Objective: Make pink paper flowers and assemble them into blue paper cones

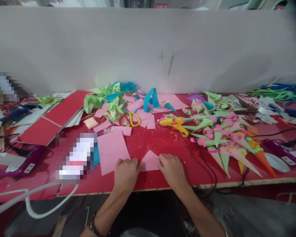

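Between my hands, near the table's front edge, a small piece of pink paper [150, 162] lies with a pointed, triangular top, as if folded. My left hand [127, 172] is closed with curled fingers at the paper's left corner. At the right corner, my right hand [172, 168] is closed too, thumb and fingertips on the paper. To the left of my left hand, a larger sheet of pink paper [112, 149] lies flat. A yellow glue gun [174, 123] rests farther back, its nozzle pointing left. Scissors [134, 119] with yellow and red handles lie among scraps.
Several paper cones [218, 131] with pink trim pile up at the right. Crumpled green paper [98, 100] sits at the back left. A blurred phone [76, 158], red board [56, 117] and purple power strips [27, 163] are on the table; a black cord [207, 164] hangs over its edge.
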The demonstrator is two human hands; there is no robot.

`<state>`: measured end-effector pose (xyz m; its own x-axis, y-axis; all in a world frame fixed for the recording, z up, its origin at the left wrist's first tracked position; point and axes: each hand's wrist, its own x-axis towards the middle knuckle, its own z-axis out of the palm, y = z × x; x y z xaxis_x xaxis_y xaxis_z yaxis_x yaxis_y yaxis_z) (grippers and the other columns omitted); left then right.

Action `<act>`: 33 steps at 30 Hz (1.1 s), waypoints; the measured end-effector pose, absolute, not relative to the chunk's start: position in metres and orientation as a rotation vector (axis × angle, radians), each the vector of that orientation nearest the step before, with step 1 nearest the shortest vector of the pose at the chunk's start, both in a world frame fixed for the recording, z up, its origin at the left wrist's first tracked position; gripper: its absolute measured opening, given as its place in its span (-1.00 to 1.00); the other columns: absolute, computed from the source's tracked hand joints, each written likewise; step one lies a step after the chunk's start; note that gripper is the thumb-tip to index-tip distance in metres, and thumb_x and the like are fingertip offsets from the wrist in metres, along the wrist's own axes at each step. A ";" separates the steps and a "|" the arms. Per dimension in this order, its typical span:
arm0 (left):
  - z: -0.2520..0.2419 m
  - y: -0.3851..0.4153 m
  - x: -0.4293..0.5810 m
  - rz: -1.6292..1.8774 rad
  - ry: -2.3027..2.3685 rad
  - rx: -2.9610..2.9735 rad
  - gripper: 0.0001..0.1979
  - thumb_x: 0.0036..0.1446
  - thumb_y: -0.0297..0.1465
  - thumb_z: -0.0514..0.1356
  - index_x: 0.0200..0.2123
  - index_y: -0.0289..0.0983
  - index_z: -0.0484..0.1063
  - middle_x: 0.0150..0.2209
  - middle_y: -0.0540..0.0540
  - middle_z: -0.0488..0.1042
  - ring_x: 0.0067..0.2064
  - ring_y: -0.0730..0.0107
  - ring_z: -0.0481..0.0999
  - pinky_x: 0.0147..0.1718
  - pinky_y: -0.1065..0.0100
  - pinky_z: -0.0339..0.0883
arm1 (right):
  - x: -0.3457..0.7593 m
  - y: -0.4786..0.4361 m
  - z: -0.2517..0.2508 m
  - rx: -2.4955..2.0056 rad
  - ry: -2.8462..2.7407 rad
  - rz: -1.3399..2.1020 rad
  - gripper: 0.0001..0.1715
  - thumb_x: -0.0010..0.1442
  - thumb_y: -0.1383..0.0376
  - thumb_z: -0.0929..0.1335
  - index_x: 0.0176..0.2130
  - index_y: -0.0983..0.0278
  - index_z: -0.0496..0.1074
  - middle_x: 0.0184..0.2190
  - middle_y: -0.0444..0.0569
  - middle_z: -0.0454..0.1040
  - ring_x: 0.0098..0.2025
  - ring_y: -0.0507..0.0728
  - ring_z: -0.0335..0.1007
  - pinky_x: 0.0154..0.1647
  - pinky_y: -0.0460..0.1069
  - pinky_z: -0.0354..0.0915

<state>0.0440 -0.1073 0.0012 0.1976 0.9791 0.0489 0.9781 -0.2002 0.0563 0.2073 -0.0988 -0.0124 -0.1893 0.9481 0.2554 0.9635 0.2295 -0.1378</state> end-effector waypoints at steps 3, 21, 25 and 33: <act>0.003 -0.107 0.045 0.090 1.998 2.423 -0.63 0.16 -0.27 -0.08 -0.53 -0.30 0.38 -0.59 -0.13 0.44 -0.48 0.26 0.42 -0.38 0.24 0.06 | 0.205 -0.099 -0.010 -1.830 -2.225 -0.091 -0.76 0.09 0.43 0.19 -0.55 0.27 0.30 -0.59 -0.06 0.41 -0.49 0.09 0.32 -0.45 -0.03 -0.03; 0.012 -0.084 0.008 0.130 1.121 2.683 -0.71 0.18 -0.29 -0.08 -0.05 0.09 0.25 -0.09 0.00 0.26 -0.08 0.38 0.26 -0.17 0.32 0.03 | 0.205 -0.099 -0.009 -1.881 -2.248 -0.057 -0.82 0.10 0.38 0.21 -0.48 0.28 0.35 -0.52 -0.05 0.45 -0.42 0.10 0.34 -0.42 -0.03 0.04; 0.017 -0.076 -0.001 0.080 1.026 2.688 -0.67 0.15 -0.29 -0.03 -0.01 0.13 0.19 -0.04 0.02 0.24 -0.05 0.35 0.24 -0.13 0.32 0.03 | 0.206 -0.097 -0.007 -1.865 -2.263 -0.033 -0.84 0.09 0.38 0.22 -0.46 0.29 0.36 -0.52 -0.05 0.44 -0.42 0.10 0.33 -0.43 -0.03 0.08; 0.009 -0.062 -0.009 0.052 0.931 2.689 -0.54 0.08 -0.23 0.04 0.08 0.10 0.07 0.04 -0.03 0.16 0.03 0.25 0.17 -0.06 0.26 0.02 | 0.199 -0.113 -0.010 -1.129 -2.525 -0.200 -0.68 0.12 0.42 0.23 -0.10 0.17 0.30 -0.18 -0.03 0.36 -0.14 0.13 0.22 -0.03 0.09 0.06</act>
